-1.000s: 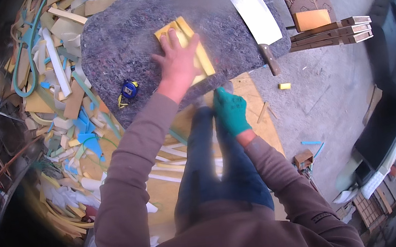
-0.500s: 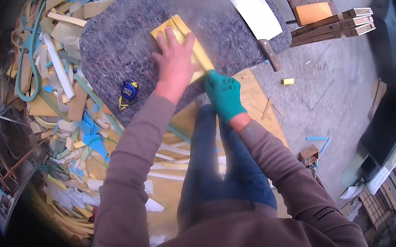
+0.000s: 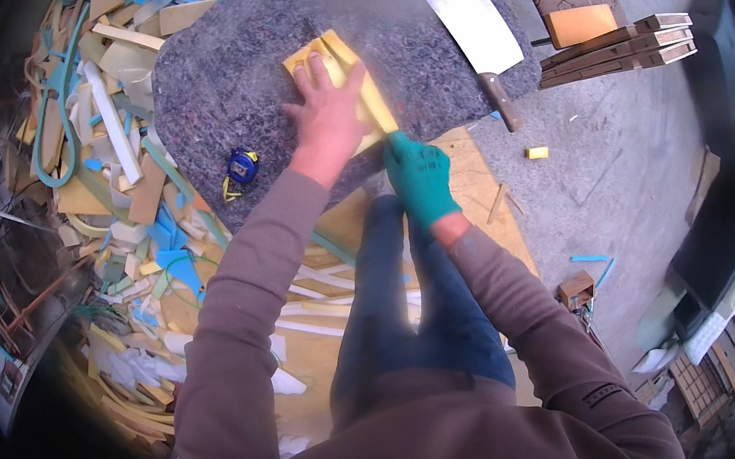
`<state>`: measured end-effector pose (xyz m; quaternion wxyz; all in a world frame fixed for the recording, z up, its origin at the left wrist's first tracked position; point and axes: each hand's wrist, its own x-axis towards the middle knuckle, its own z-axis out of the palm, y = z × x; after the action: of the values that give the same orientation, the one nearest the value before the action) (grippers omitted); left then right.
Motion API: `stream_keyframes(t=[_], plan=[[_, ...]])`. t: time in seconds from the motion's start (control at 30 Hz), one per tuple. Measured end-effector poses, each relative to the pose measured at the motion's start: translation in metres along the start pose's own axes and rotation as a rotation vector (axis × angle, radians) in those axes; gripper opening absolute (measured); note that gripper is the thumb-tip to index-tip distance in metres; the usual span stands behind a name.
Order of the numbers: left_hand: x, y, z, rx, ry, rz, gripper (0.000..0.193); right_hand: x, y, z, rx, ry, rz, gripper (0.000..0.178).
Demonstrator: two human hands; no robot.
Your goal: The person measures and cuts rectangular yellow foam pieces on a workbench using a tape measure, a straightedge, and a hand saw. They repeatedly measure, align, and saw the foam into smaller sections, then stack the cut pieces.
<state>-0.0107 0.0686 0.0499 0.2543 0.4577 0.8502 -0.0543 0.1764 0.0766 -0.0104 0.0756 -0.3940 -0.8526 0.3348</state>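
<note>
My bare left hand [image 3: 328,109] lies with fingers spread on a yellow foam piece [image 3: 300,58], pressing it against the grey felt-like work surface [image 3: 218,82]. Along the right side of that piece runs a narrow yellow foam strip [image 3: 377,103], with a dark line between the two at the far end. At the strip's near end is my right hand [image 3: 419,176] in a green glove, its fingers closed. What it grips is hidden by the glove. A blue tape measure [image 3: 242,166] rests to the left of my left hand. A broad-bladed knife [image 3: 471,16] with a wooden handle lies at the right.
Foam offcuts [image 3: 122,160] in several colours are heaped on the left. A wooden board [image 3: 481,177] is below the work surface. On the right are an orange foam block [image 3: 580,25], stacked wooden pieces [image 3: 613,51] and a small yellow block [image 3: 537,152] on the concrete floor.
Hardly anything differs. The whole view has shifted slightly; my left hand stays spread on the foam and my right glove has turned a little at the strip's near end.
</note>
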Motion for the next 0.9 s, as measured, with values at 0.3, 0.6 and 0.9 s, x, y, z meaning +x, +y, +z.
stream_keyframes(t=[0.3, 0.6, 0.9], plan=[[0.007, 0.001, -0.004, 0.075, -0.023, -0.012, 0.102, -0.036, 0.013, 0.001, -0.048, -0.034, 0.049, 0.003], [0.009, -0.006, -0.008, 0.109, -0.027, 0.031, 0.104, -0.031, 0.016, 0.011, -0.071, 0.004, 0.033, 0.006], [0.01, -0.007, -0.011, 0.126, -0.056, 0.041, 0.107, -0.018, 0.017, 0.02, -0.035, 0.06, -0.059, 0.005]])
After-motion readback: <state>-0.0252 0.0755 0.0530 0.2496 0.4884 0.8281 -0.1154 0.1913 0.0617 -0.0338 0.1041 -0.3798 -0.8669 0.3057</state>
